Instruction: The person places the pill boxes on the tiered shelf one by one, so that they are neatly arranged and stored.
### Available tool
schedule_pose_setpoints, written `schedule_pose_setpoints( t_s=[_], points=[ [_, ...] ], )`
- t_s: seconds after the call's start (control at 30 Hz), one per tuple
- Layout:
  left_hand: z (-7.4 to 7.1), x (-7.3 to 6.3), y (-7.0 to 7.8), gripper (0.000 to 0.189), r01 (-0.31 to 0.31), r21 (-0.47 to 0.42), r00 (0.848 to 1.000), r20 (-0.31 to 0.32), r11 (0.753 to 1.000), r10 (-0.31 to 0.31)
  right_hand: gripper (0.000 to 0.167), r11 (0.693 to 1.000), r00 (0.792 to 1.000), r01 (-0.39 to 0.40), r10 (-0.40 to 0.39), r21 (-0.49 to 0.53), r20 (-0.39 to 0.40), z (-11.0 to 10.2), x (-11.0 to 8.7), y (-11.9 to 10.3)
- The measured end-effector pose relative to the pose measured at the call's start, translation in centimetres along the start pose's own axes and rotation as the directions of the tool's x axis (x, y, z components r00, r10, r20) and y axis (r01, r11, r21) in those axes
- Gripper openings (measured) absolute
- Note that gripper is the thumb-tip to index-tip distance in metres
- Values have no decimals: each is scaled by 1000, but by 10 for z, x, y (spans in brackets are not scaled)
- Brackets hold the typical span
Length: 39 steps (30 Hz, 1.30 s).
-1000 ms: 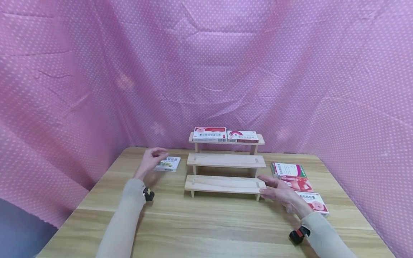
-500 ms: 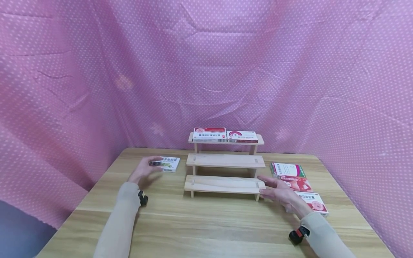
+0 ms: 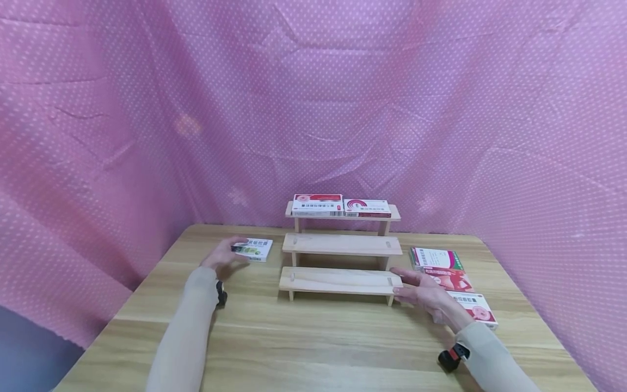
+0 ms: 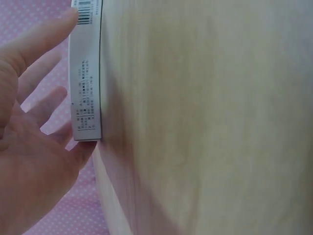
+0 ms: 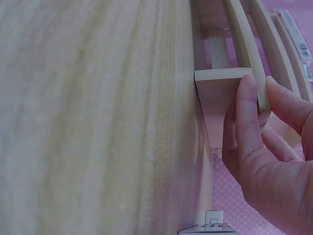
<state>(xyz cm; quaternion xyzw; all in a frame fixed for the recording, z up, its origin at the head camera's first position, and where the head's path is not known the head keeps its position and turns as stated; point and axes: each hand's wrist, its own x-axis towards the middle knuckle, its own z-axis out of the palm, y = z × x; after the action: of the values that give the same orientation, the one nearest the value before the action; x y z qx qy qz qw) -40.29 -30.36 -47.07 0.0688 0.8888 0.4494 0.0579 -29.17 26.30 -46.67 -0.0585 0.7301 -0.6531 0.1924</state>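
Note:
On the left of the table lies a white medicine box (image 3: 259, 249) with a green picture. My left hand (image 3: 222, 253) is around its left end, fingers at the far edge and thumb at the near side. In the left wrist view the thumb meets the box's side (image 4: 85, 98) near the barcode; the other fingers are partly hidden behind the box. A three-step wooden display stand (image 3: 340, 279) occupies the middle. My right hand (image 3: 425, 293) pinches the right end of its lowest step between thumb and fingers, as the right wrist view shows at the board's end (image 5: 263, 93).
Two red-and-white medicine boxes, a left one (image 3: 317, 205) and a right one (image 3: 367, 208), lie on the top step. Right of the stand lie a green-and-white box (image 3: 436, 257), a red box (image 3: 448, 279) and a white-and-red box (image 3: 475, 307). A pink dotted curtain (image 3: 313, 109) hangs behind.
My left hand has come down from above the medicine box to its left end, and its fingers now lie around it. The right hand keeps its pinch on the stand.

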Motion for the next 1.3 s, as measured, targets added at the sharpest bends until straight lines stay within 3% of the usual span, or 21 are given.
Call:
schedule_pose_setpoints(
  t_s=[0.23,0.47,0.57,0.7,0.83,0.93,1.07,1.3],
  points=[
    [1,-3,8,81,64,0,997,44,998,-64,74,1000,1000,-10,10,-22,-25,0,1,-2],
    [4,-4,5,67,3,197,1000,11,980,-6,75,1000,999,-11,12,4,-29,5,-3,2],
    [6,-7,3,61,-13,221,1000,1,975,13,74,1000,1000,-6,7,26,-27,6,-4,5],
    [7,-11,2,57,22,86,1000,11,996,-23,75,1000,999,-11,11,12,-35,6,-7,7],
    [8,-15,2,53,37,10,999,18,999,-37,74,1000,999,-10,9,-17,-50,6,-10,8],
    [7,-19,2,48,2,88,1000,13,996,-3,74,1000,998,-16,14,-21,-61,7,-9,7],
    [5,-24,1,46,1,122,1000,17,993,-3,74,1000,998,-10,9,-19,-55,7,-7,6],
    [0,-29,1,51,1,73,1000,-3,997,-1,75,1000,999,5,-6,-30,-39,5,-3,-2]
  ],
)
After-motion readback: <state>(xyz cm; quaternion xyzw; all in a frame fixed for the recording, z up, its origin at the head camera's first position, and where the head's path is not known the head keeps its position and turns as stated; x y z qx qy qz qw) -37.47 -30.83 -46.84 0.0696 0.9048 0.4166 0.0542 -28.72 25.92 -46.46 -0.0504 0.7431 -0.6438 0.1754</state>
